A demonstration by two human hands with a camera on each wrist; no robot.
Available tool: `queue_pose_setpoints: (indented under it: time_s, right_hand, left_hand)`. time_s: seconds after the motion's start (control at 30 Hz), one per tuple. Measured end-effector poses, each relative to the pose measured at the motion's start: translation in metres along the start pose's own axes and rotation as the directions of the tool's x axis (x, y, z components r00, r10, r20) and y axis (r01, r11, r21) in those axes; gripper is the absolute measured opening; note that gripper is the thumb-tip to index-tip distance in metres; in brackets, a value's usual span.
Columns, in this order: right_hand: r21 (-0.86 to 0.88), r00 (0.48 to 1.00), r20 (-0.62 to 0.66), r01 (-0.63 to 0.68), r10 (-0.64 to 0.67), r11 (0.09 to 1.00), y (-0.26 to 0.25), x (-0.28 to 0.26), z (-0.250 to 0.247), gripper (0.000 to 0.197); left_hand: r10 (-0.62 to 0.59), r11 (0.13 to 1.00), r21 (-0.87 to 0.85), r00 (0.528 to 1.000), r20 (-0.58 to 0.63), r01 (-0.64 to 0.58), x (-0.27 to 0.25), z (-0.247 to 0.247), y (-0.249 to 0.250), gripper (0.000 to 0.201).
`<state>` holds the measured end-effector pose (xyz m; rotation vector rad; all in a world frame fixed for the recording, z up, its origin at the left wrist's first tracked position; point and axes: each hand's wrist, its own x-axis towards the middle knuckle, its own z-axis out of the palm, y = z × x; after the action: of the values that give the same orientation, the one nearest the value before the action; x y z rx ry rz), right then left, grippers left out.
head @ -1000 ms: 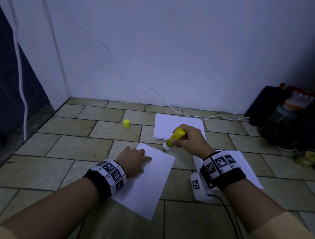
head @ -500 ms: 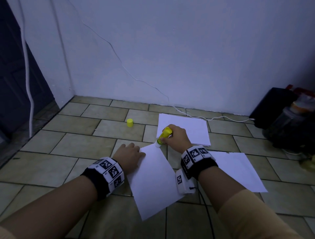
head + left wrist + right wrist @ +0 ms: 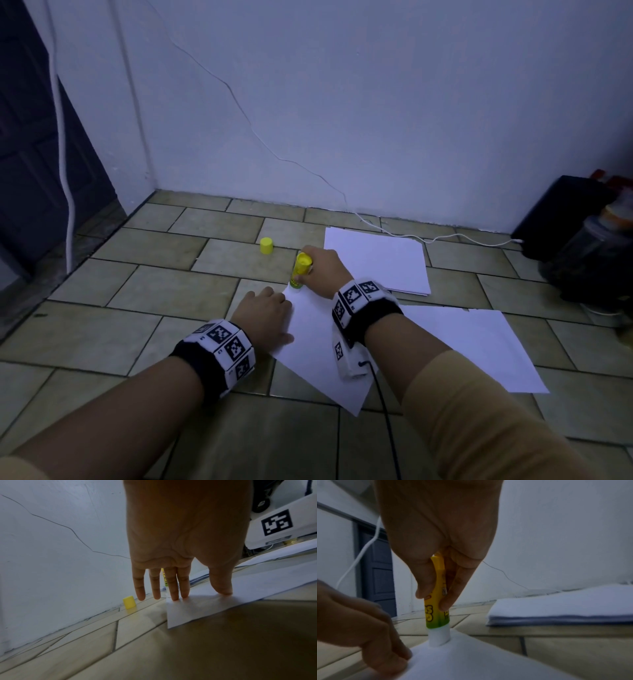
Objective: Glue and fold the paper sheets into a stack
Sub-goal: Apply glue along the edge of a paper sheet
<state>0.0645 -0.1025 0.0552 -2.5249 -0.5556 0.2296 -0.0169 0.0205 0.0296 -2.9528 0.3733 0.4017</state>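
A white paper sheet (image 3: 318,356) lies skewed on the tiled floor in front of me. My left hand (image 3: 265,317) lies flat on its left edge, straight fingers (image 3: 174,586) pressing the paper (image 3: 202,605) down. My right hand (image 3: 322,274) grips a yellow glue stick (image 3: 301,272), nearly upright, its white tip on the sheet's far corner. In the right wrist view the glue stick (image 3: 436,609) is pinched between thumb and fingers and its tip meets the paper (image 3: 471,655). A second sheet (image 3: 479,346) lies to the right. A paper stack (image 3: 376,260) sits beyond.
The yellow glue cap (image 3: 266,246) stands on the tiles to the left of the stack. A white cable (image 3: 428,238) runs along the wall base to dark bags and a jar (image 3: 589,240) at the right. A dark door (image 3: 37,171) is at the left.
My right hand has carried the glue stick leftward onto the sheet's far corner and stood it more upright. The sheet has turned a little under my left hand.
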Motion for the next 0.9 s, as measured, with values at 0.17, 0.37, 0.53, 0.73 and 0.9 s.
queue_pose_setpoints:
  time_s: [0.17,0.37,0.53,0.73,0.9]
  right_hand:
    - [-0.150,0.993,0.100,0.082,-0.067,0.985,0.000,-0.010,-0.009,0.024]
    - [-0.178,0.986,0.148,0.106,-0.080,0.978,0.038,-0.036,-0.030,0.026]
    - [-0.217,0.976,0.211,0.102,-0.055,0.971,0.066,-0.060,-0.047,0.031]
    - [-0.215,0.974,0.223,0.087,-0.037,0.973,0.083,-0.085,-0.061,0.032]
    - [-0.238,0.969,0.245,0.063,-0.003,0.969,0.092,-0.093,-0.072,0.029]
  left_hand:
    - [-0.007,1.000,-0.014,1.000,0.014,0.008,0.002,0.000,-0.005,0.048]
    - [0.032,0.999,-0.037,1.000,0.000,-0.032,0.007,0.006,-0.015,0.037]
    - [0.038,0.991,-0.128,0.999,0.018,-0.036,0.016,0.009,-0.021,0.042]
    - [0.045,0.986,-0.163,0.998,0.052,-0.036,0.024,0.011,-0.026,0.060]
    - [0.060,0.988,-0.147,0.997,0.047,-0.052,0.021,0.015,-0.032,0.067]
